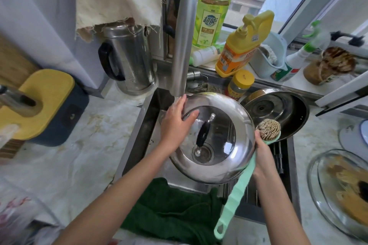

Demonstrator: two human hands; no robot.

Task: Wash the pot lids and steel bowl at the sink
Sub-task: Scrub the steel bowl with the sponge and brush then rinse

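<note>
Far left of the left hand, a yellow block sat on the counter; nearer, up and left of that hand, stood a steel jug. Left hand lay over the upper-left rim of the lid, fingers spread on its dome, gripping it. The lid was held tilted over the sink, between the hands, handle facing up. A green towel lay below the lid, between the forearms. The tap rose just above the left hand. Right hand met the lid's right edge, closed around a green brush; scrub head just above the fingers. Up and right of the right hand, a second lid rested in a bowl. Far right: glass dish.
</note>
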